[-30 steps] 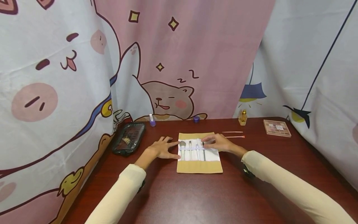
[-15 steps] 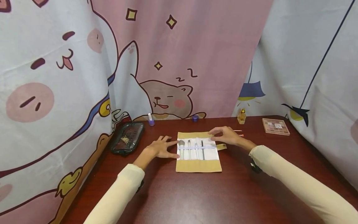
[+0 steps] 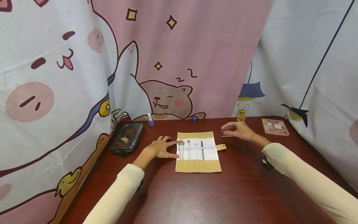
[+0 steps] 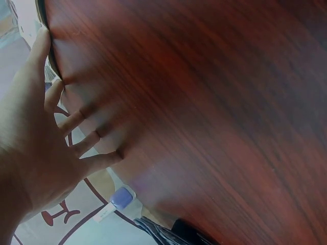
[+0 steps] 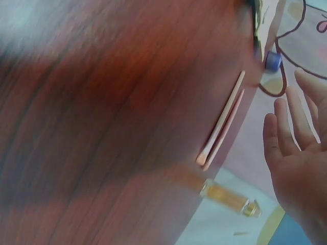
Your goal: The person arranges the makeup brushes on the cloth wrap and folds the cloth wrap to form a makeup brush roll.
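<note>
A tan brush roll point(image 3: 198, 166) lies unfolded in the head view, with several makeup brushes upright under its lilac band. These include a fluffy-headed brush point(image 3: 181, 143) and a dark, thin brush point(image 3: 202, 151). My left hand point(image 3: 160, 148) touches the roll's left edge with thumb and index fingertip, fingers spread. Beyond the roll's strap point(image 3: 221, 147), my right hand point(image 3: 239, 131) hovers, holding nothing, over two thin pink brushes. The hand partly hides them in the head view; the right wrist view shows one pink brush point(image 5: 220, 120) lying beside the other pink brush point(image 5: 225, 129).
At the back stand a purple nail polish bottle point(image 3: 151, 120), a small purple jar point(image 3: 195, 118) and a gold perfume bottle point(image 3: 241, 115). An eyeshadow palette point(image 3: 275, 127) lies far right. On the left is a black-edged clear pouch point(image 3: 127, 138) containing a small tube. Patterned curtains border the table.
My right hand has moved from the dark brush in the roll, rightward past the roll's edge, to above the pink brushes. The left hand stays at the left edge.
</note>
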`<state>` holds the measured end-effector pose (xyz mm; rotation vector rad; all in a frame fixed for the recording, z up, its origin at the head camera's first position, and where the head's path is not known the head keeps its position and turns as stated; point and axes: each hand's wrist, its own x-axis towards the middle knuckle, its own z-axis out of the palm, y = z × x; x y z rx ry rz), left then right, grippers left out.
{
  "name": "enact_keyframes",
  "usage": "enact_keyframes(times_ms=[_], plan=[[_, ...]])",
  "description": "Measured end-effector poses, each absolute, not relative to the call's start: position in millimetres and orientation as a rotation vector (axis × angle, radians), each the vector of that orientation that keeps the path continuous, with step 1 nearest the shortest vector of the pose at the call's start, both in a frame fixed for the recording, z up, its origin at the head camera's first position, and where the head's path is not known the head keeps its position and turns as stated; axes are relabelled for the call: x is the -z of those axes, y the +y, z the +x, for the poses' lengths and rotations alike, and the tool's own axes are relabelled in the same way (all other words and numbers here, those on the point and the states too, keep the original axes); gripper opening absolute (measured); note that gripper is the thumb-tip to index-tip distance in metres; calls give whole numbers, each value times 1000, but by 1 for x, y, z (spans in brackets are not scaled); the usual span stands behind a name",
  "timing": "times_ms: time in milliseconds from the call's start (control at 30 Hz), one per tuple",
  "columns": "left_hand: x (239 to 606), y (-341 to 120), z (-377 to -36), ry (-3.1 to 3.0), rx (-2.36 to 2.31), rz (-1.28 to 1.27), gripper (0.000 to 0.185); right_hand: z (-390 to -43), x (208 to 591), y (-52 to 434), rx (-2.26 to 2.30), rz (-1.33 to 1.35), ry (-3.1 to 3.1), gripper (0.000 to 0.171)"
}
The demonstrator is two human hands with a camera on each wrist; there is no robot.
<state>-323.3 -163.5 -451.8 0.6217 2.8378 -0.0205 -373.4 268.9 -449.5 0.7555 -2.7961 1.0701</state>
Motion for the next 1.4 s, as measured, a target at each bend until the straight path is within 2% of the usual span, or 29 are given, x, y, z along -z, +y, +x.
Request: enact_keyframes(times_ms=[533, 1400], plan=[[452, -164, -324, 2839, 19, 621, 91, -377, 460, 311, -894, 578, -2832, 26], [454, -164, -325, 2835, 23, 607, 91, -381, 480, 336, -772, 610, -2921, 23]])
